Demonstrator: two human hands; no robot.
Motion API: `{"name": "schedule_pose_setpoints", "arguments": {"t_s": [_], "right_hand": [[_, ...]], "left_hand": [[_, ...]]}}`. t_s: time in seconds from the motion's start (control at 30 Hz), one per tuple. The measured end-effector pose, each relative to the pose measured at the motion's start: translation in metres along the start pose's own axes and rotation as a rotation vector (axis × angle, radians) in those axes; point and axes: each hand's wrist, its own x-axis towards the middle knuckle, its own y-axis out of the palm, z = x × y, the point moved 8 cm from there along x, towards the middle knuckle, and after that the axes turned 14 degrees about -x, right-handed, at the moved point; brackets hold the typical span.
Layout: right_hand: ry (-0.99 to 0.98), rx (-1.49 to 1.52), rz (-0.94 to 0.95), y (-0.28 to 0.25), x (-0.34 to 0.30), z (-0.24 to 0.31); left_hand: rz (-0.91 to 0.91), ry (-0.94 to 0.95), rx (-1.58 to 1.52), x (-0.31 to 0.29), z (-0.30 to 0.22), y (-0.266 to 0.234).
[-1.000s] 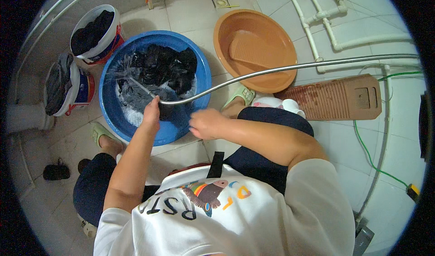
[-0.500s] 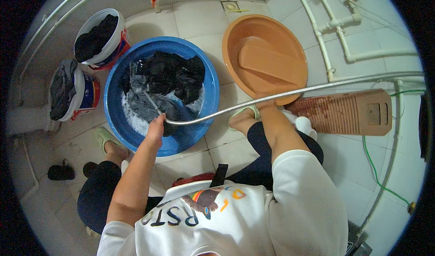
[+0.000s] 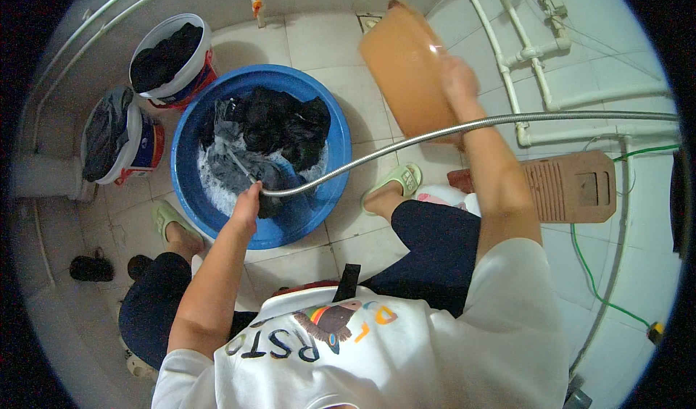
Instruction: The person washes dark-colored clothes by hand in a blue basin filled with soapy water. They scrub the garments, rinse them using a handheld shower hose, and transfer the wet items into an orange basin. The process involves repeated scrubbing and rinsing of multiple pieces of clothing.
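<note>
My left hand [image 3: 248, 205] is closed round the end of a metal shower hose [image 3: 391, 147] over the near side of a large blue basin [image 3: 341, 170]. A thin pale streak [image 3: 241, 164], water or a slim nozzle, runs from that hand toward grey cloth [image 3: 246, 177] in the basin. Black clothes [image 3: 283, 119] lie there too, with suds [image 3: 216, 188] round the edge. At the right, my slightly blurred right hand [image 3: 459, 86] grips an orange-brown basin [image 3: 409, 72], steeply tipped with its outside turned toward me. Its inside is hidden.
Two white buckets hold dark clothes: a farther one [image 3: 204, 43] and a nearer one [image 3: 138, 137]. A brown washboard [image 3: 569, 188] lies right of my legs. White pipes [image 3: 511, 83] follow the right wall. A floor drain [image 3: 368, 22] sits behind the tipped basin.
My right hand has moved away from me and tipped the orange-brown basin up, so its outside shows instead of its inside. My left hand stays on the hose, almost unmoved.
</note>
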Motion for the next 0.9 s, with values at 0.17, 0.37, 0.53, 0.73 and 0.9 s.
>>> {"name": "schedule_pose_setpoints", "arguments": {"t_s": [0.17, 0.37, 0.53, 0.73, 0.9], "right_hand": [[0.084, 0.185, -0.173, 0.017, 0.061, -0.142], [0.543, 1.430, -0.044, 0.011, 0.011, -0.145], [0.715, 1.469, -0.093, 0.000, -0.004, -0.150], [0.153, 1.246, 0.018, 0.000, 0.013, -0.090], [0.046, 0.393, 0.042, 0.028, -0.032, -0.012]], "left_hand": [[0.077, -0.046, -0.043, 0.009, 0.005, 0.004], [0.045, 0.012, -0.015, 0.017, 0.009, -0.015], [0.062, -0.004, 0.006, 0.009, 0.006, -0.008], [0.066, -0.020, -0.040, 0.009, 0.007, -0.004], [0.010, -0.016, -0.009, 0.005, 0.003, -0.005]]}}
